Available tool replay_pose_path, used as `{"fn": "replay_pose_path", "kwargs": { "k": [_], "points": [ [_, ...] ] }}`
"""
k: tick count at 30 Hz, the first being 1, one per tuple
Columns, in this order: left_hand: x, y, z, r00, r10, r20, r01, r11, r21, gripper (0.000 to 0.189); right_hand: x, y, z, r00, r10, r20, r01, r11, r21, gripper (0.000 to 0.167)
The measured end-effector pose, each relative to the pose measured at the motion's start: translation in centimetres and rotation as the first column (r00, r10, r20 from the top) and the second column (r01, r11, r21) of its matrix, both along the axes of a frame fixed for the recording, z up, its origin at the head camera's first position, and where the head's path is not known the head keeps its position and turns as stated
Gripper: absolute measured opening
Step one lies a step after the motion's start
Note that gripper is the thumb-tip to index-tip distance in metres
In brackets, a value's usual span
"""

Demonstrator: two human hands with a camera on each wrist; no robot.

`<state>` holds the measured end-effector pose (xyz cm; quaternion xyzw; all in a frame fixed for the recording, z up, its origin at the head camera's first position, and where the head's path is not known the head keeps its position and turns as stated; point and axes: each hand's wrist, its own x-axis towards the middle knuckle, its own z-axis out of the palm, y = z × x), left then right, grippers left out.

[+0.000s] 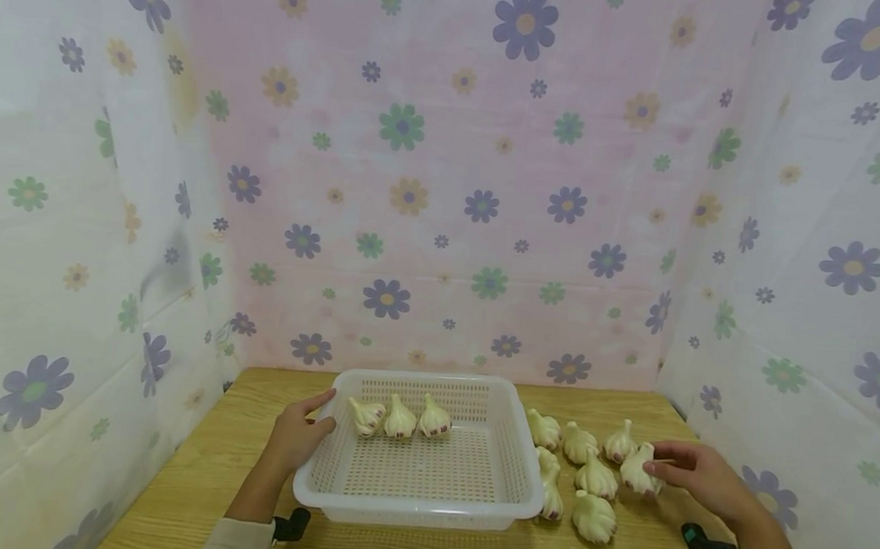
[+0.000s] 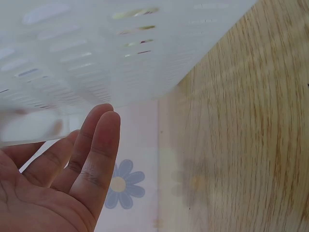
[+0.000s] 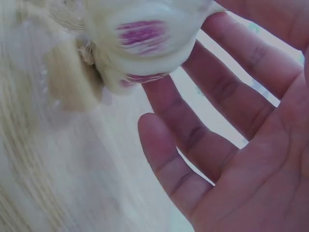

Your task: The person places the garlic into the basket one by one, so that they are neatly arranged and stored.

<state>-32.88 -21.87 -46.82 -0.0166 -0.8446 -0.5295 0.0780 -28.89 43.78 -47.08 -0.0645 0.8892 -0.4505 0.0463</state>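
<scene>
A white slotted plastic basket [image 1: 418,515] sits on the table with three garlic bulbs [image 1: 400,418] in a row along its back left. At its left side, my left hand [image 1: 296,436] grips the rim, thumb over the edge; the left wrist view has the other fingers [image 2: 104,140] extended along the outside wall. On the right, my right hand [image 1: 704,474] pinches a garlic bulb [image 1: 639,473] between thumb and fingers, beside the other loose bulbs. Purple streaks mark this bulb [image 3: 142,36] in the right wrist view, where the lower fingers [image 3: 161,140] spread below it.
Several more garlic bulbs [image 1: 595,478] lie grouped on the wooden table [image 1: 203,469], between the basket and my right hand. Some of them are right up against the basket's right side. Flower-patterned cloth [image 1: 444,185] surrounds the table at the back and both sides.
</scene>
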Motion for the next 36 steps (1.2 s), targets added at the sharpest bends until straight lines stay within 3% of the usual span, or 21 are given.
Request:
{"fn": "replay_pose_path", "kwargs": {
  "k": [21, 36],
  "points": [
    [0.0, 0.0, 0.0, 1.0, 0.004, -0.003, -0.004, 1.0, 0.001, 0.06, 0.9, -3.2, 3.5, 0.974, -0.084, -0.208, 0.104, 0.991, 0.084, 0.053],
    [-0.1, 0.0, 0.1, 1.0, 0.007, 0.001, -0.007, 1.0, -0.009, 0.059, 1.3, -6.6, 5.7, 0.935, -0.026, -0.353, 0.065, 0.993, 0.099, 0.037]
  ]
}}
